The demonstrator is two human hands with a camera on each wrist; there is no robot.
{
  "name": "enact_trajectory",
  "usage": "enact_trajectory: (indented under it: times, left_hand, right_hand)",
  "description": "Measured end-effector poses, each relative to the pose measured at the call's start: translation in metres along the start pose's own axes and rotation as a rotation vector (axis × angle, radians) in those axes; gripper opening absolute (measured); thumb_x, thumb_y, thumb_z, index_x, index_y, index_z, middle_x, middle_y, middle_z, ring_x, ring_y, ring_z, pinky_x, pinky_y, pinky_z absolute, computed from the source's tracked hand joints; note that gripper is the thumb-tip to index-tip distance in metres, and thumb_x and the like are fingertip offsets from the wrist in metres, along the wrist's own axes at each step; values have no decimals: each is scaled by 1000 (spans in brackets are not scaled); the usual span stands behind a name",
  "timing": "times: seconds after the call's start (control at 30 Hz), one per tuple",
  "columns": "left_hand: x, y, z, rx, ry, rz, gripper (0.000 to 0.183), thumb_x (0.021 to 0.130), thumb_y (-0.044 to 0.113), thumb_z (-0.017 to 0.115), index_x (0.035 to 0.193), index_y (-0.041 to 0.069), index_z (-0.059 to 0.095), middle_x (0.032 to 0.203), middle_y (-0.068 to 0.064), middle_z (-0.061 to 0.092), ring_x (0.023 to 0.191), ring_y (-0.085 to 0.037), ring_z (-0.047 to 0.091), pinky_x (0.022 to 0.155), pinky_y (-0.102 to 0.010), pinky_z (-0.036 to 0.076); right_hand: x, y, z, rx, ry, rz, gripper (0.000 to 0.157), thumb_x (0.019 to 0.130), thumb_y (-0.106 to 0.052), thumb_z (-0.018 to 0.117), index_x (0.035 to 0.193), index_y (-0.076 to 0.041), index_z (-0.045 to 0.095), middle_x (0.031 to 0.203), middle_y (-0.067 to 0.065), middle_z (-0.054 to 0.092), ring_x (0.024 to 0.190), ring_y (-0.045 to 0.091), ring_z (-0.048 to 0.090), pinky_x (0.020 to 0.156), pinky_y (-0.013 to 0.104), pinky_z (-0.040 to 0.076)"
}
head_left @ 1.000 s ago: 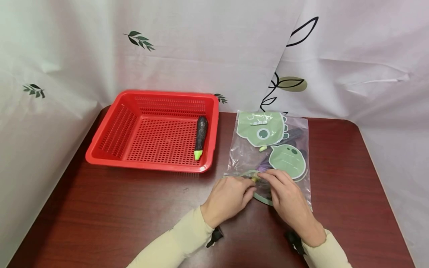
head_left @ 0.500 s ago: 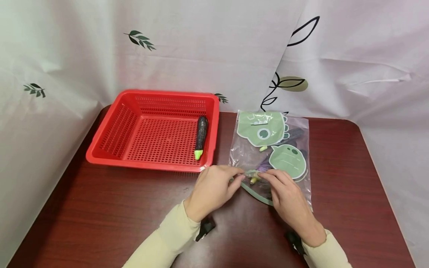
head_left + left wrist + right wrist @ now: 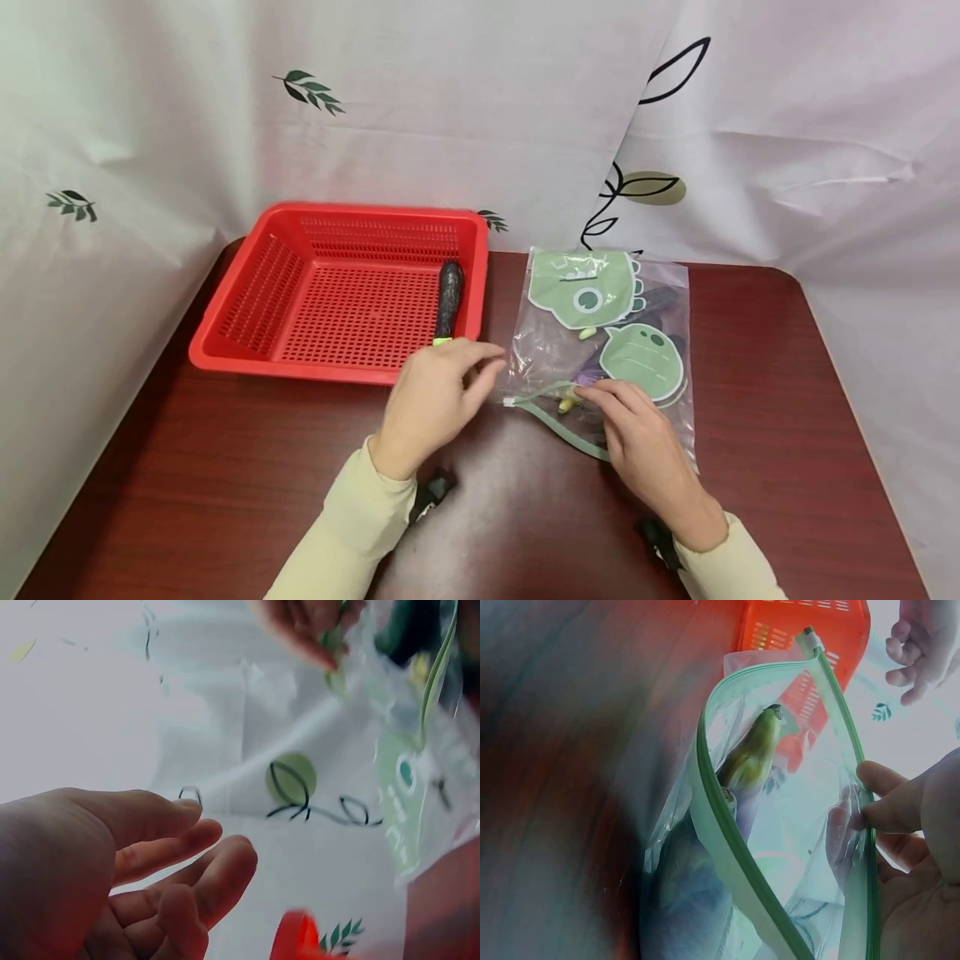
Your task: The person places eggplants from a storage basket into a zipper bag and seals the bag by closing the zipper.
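A clear zip bag (image 3: 551, 346) with green dinosaur prints lies on the table, its near mouth parted. My right hand (image 3: 648, 437) pinches one green-edged lip of that mouth between thumb and fingers. Inside, the right wrist view shows a purple eggplant with a yellow-green end (image 3: 754, 754) and a darker purple one (image 3: 686, 892) beside it. A white slider (image 3: 509, 402) sits at the left end of the zip. My left hand (image 3: 431, 400) hovers left of the bag, fingers loosely bent and holding nothing; it overlaps the basket's near right corner in the head view.
A red plastic basket (image 3: 247, 362) stands at the back left of the brown table (image 3: 225, 467). Along its right side lies a long dark vegetable (image 3: 450, 296) with a bright green end. White leaf-patterned cloth (image 3: 405, 125) hangs behind and beside the table.
My left hand has let go of the bag's zip edge and moved left toward the basket, uncovering the slider. My right hand keeps its hold on the bag's lip.
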State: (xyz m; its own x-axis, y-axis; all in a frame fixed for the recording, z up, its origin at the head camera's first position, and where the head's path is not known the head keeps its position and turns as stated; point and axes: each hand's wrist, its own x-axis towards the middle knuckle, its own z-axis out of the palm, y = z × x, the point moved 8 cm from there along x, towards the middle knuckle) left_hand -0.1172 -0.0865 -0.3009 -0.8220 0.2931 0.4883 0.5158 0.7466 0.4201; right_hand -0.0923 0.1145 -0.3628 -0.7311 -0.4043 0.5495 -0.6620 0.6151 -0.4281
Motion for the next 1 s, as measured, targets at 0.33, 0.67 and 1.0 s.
enact_trajectory:
  times: [0.33, 0.67, 1.0]
  left_hand:
    - [6, -34, -21, 57, 71, -152, 17, 84, 25, 66, 96, 15, 72, 88, 4, 66, 62, -6, 56, 54, -25, 41]
    - [14, -56, -23, 116, -2, -243, 23, 83, 26, 67, 102, 13, 70, 96, -2, 66, 72, -15, 62, 59, -31, 45]
    - [21, -69, -20, 174, -239, -277, 33, 85, 29, 66, 112, 12, 67, 107, -10, 65, 93, -27, 63, 75, -42, 49]
  right_hand:
    - [1, 1, 2, -4, -17, 0, 33, 89, -4, 41, 111, -8, 64, 105, 2, 59, 98, 18, 53, 90, 21, 35]
    - [1, 1, 1, -6, -15, 4, 33, 89, -4, 40, 111, -8, 65, 105, 2, 59, 99, 18, 53, 90, 21, 35]
    - [0, 0, 0, -1, -6, -1, 33, 88, -3, 41, 110, -7, 65, 105, 2, 59, 98, 19, 53, 90, 22, 35]
